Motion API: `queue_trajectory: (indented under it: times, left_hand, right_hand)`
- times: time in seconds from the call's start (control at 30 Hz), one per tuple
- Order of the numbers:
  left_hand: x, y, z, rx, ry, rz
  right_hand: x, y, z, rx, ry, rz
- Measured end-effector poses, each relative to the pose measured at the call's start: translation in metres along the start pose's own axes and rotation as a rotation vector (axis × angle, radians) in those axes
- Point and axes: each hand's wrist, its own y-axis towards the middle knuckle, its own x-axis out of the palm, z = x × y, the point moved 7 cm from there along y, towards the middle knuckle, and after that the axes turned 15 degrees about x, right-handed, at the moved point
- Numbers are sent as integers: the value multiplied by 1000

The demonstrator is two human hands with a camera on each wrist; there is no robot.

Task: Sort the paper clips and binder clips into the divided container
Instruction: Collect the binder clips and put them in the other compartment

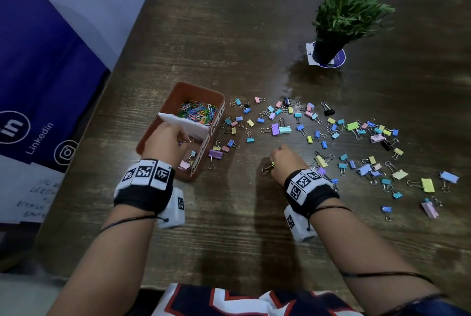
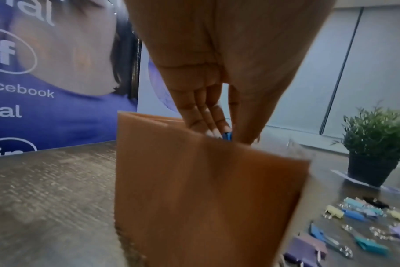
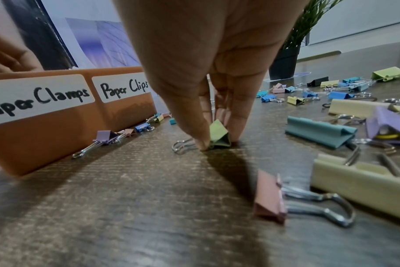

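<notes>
An orange-brown divided container (image 1: 200, 86) stands at the table's left, labelled "Paper Clamps" (image 3: 38, 98) and "Paper Clips" (image 3: 123, 87). Coloured paper clips (image 1: 198, 111) fill the far half. A few binder clips (image 1: 187, 162) lie in the near half. My left hand (image 1: 187, 140) hovers over the near half, and its fingertips (image 2: 217, 131) pinch a small blue binder clip (image 2: 227, 136). My right hand (image 1: 274, 162) is down on the table to the right of the container. It pinches a green binder clip (image 3: 219, 135) that still touches the wood.
Many pastel binder clips (image 1: 356, 137) are strewn over the table from the container's right wall to the far right. A potted plant (image 1: 341, 17) stands at the back right. A purple banner (image 1: 38, 60) hangs beyond the left edge.
</notes>
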Motion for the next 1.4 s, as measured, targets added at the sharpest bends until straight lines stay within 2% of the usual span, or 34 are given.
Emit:
queue_trajectory:
  times: [0.07,0.13,0.17,0.3,0.37,0.43,0.5,0.57,0.7,0.8,0.93,1.0,1.07,1.13,1.23,1.3,1.4]
  left_hand:
    - [10,0,-4,-15,0,-89]
    - [12,-2,-9,-14,-7,-105]
    - [8,-4,-11,-3,-1,-70]
    - [-23,-17,-24,26,120,206]
    - [-29,-24,-37,-28,160,274]
    - [-20,-25,-55,-101,122,247]
    - [-4,-24,-71,-142,23,188]
    - [8,-24,-79,-106,-113,215]
    - [13,-22,-82,-76,-263,305]
    - [19,-21,-84,-65,-324,266]
    - [20,-20,-90,-49,-287,233]
    - [20,-19,-92,-60,-278,216]
    - [18,-18,-93,-80,-245,191]
    - [13,-20,-91,-106,-186,189]
    - [-9,-23,-67,-40,-163,322]
    - [-23,-22,-40,55,-157,399]
    - [-33,-20,5,198,-100,421]
  right_hand:
    - [1,1,-1,6,-7,-9]
    - [1,1,-1,12,-7,-22]
    - [0,0,-1,16,-6,-30]
    - [-14,-9,-8,-8,33,-54]
    - [-36,-20,-27,-89,169,41]
    - [-60,-35,-54,-217,314,166]
    - [-75,-51,-86,-358,442,207]
    - [-79,-66,-118,-479,499,206]
    - [-58,-77,-175,-571,352,161]
    - [-36,-70,-207,-531,133,105]
    - [-27,-67,-224,-483,52,74]
    - [-31,-69,-225,-504,46,102]
    - [-41,-70,-214,-528,157,158]
    - [-54,-74,-195,-591,346,311]
    - [-63,-70,-154,-581,504,482]
    - [-62,-57,-126,-500,546,486]
    - [-48,-31,-96,-365,506,403]
